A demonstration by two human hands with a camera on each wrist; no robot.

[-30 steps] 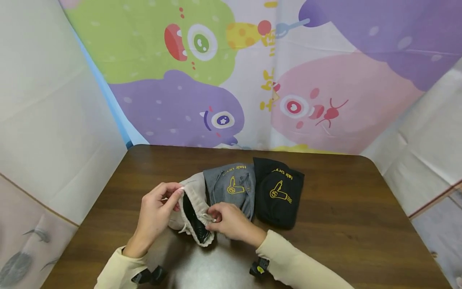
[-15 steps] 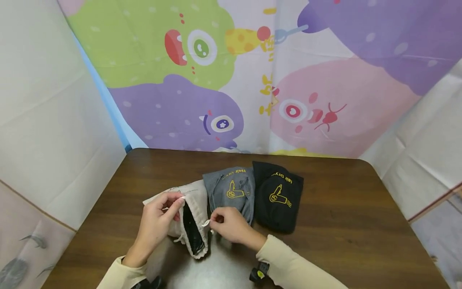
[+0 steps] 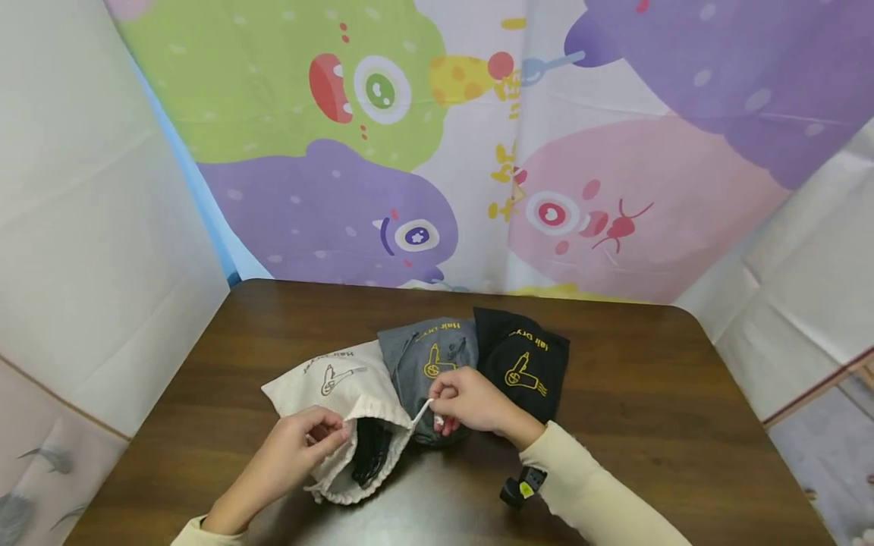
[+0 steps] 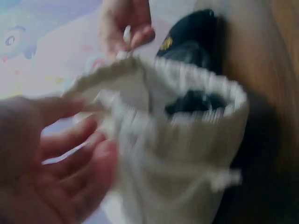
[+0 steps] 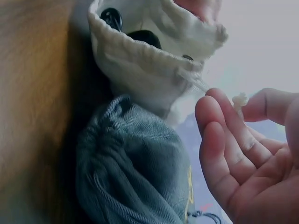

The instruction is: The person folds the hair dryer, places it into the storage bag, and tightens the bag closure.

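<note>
A cream cloth drawstring bag (image 3: 365, 371) printed with a hair dryer lies on the table, its gathered mouth wide open toward the front. Black glossy contents (image 3: 372, 451) show inside; their full shape is hidden. My left hand (image 3: 293, 447) holds the left side of the bag's rim between thumb and finger; it is blurred in the left wrist view. On the other side, my right hand (image 3: 478, 406) pinches the white drawstring (image 3: 421, 412), drawn taut from the rim. A knotted cord end (image 5: 240, 100) sticks out between the right fingers.
Behind the right hand, a grey drawstring bag (image 3: 410, 371) lies against the cream one. A black bag (image 3: 522, 371) with yellow hair dryer print lies to its right. The brown wooden table (image 3: 635, 402) ends at a cartoon-printed curtain (image 3: 478, 250).
The right hand has moved to the right, pulling the drawstring out. The bag's mouth has widened from a narrow slit, and its print has come into view.
</note>
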